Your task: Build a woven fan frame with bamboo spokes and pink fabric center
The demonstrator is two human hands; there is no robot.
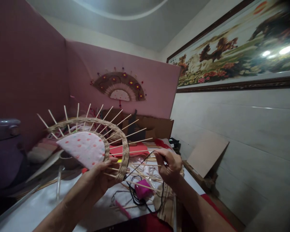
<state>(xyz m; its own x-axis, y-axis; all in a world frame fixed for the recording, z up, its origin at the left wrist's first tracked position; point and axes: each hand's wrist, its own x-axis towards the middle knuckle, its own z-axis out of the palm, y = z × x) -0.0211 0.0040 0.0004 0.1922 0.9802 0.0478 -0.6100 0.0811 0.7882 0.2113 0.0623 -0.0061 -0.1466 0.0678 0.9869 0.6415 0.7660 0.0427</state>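
Facing a pink panel [157, 87] at eleven o'clock, seeing a decorated fan [117, 80] mounted on it. Catching glare on a framed picture [215, 53] of horses at two o'clock, and losing its right end past the edge of view. Making out only part of a dim lavender container [4, 138] at nine o'clock.

At eight o'clock, holding up a half-round fan frame [107, 148] of pale sticks and woven twine, closing the left grip [100, 177] on its lower right end, near the spotted pad [82, 146], and concealing several fingers beneath. At five o'clock, pinching a black cord [140, 164] in the closed right grip [169, 162], and obscuring its exact hold with curled fingers. Running it straight toward the frame's lower end, without showing clearly how it is fastened there.

At six o'clock, viewing a magenta packet [143, 189] on the white table [103, 212], beside loops of black cord, and leaving its contents unreadable. Partly blocking the scattered sticks and strands behind the frame and right wrist.
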